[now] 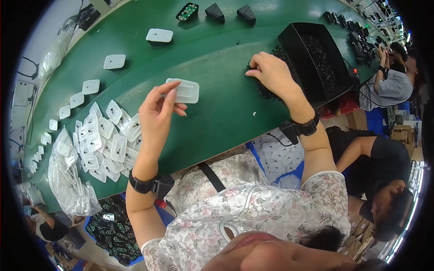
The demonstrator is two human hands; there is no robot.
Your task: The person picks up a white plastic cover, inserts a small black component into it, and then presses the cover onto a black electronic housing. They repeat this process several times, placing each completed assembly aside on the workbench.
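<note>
The left hand (158, 108) pinches the left end of a translucent cover (187, 92) between thumb and fingers; the cover lies at its 2 o'clock, above the green worktop (212, 126). The right hand (273, 74) has its fingertips drawn together at a heap of small black parts (266, 91); whether it grips a part cannot be told.

From the right hand, an open black bin (296, 52) stands at 3 o'clock, containing similar parts. A small white fragment (254, 114) lies at 7 o'clock.

From the left hand, a pile of translucent covers (106, 129), many bearing a black piece, lies at 8 o'clock. Beyond it, in the same direction, is a clear plastic bag (70, 180). White-topped units (115, 62) form a curved row from 12 to 8 o'clock. Two black housings (246, 15) stand at 1 o'clock, near the far edge.
</note>
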